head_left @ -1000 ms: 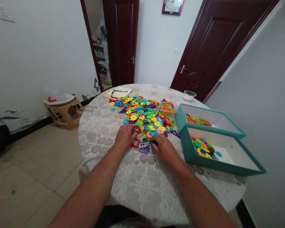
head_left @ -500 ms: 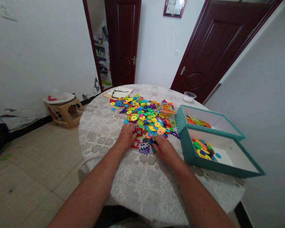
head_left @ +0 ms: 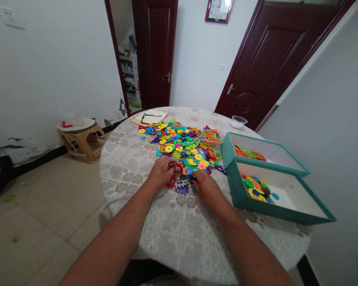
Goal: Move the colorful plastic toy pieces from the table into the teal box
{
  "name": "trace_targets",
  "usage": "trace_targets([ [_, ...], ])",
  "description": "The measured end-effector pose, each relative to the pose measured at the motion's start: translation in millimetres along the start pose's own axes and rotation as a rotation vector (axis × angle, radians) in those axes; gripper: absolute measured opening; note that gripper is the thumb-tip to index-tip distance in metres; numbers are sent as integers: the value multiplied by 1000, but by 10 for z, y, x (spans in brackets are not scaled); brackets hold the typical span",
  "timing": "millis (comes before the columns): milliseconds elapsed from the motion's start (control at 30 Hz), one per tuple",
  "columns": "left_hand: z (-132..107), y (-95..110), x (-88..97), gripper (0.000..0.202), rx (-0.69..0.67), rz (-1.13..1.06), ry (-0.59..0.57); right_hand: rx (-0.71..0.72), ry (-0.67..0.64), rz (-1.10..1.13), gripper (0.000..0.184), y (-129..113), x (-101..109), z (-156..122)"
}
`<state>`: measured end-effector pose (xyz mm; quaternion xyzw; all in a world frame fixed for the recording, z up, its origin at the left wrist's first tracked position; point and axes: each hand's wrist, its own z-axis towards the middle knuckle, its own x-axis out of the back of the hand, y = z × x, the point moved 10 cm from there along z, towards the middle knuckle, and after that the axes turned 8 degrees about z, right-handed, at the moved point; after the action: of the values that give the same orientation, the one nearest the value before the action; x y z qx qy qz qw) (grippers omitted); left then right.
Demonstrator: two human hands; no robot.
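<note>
A spread of several colourful plastic snowflake discs [head_left: 181, 145] covers the middle of a round table with a lace cloth [head_left: 173, 230]. My left hand [head_left: 159, 172] rests at the pile's near edge, its fingers curled around a red disc [head_left: 175, 167]. Just to its right, my right hand [head_left: 205, 187] lies on the cloth with its fingertips on a dark blue disc [head_left: 193, 178]. A purple piece [head_left: 181, 186] and a red piece [head_left: 170, 182] lie between the two hands.
Two teal boxes [head_left: 231, 174] holding sorted discs stand at the right. A small clear tub of pieces [head_left: 210, 137], a clear cup [head_left: 238, 120] and glasses on a notepad [head_left: 149, 117] sit at the far side. A stool [head_left: 79, 139] stands on the floor at left.
My left hand has shifted slightly right and closed around the red disc. My right hand has stayed on the dark blue disc. The view has tilted up a little.
</note>
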<state>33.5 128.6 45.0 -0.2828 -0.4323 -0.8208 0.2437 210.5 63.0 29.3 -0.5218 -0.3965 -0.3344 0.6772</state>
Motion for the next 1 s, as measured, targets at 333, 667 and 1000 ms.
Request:
trace_targets([
  [333, 5, -192, -27, 27, 169, -56, -11, 3, 10, -87, 24, -31, -14, 0],
  [667, -58, -371, -44, 32, 463, -374, -80, 130, 401, 218, 20, 20, 543, -67],
  [1000, -57, -363, -31, 26, 500, -545, -15, -19, 869, -70, 24, 366, 1626, -551],
])
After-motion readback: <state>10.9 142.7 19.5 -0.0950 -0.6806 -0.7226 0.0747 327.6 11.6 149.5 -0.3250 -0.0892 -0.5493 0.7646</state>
